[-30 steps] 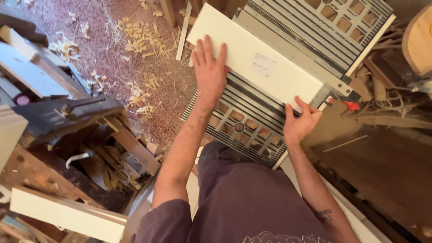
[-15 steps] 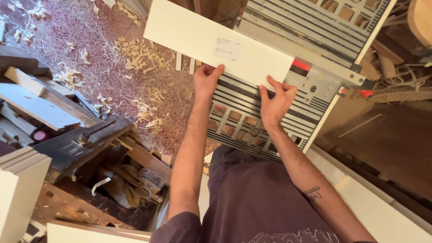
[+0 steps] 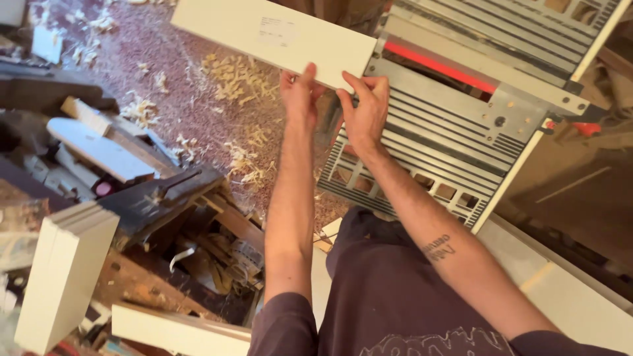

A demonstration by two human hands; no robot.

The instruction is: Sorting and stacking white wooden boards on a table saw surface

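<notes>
A long white board (image 3: 277,36) is lifted off the grooved grey table of a table saw (image 3: 448,118) and now hangs out to the left over the floor. My left hand (image 3: 300,95) grips its near edge, fingers over the top. Close beside it, my right hand (image 3: 366,109) grips the same edge near the board's right end. A red strip (image 3: 438,66) marks the saw's blade slot, which lies to the right of both hands.
Wood shavings (image 3: 231,72) cover the reddish floor at the left. A stack of white boards (image 3: 62,277) stands at lower left, another white board (image 3: 178,329) lies at the bottom. Dark tools and scrap wood (image 3: 165,198) crowd the left side.
The white board has moved left, off the saw table and out over the floor. Both hands have come close together on its near edge, and the red blade slot is now uncovered.
</notes>
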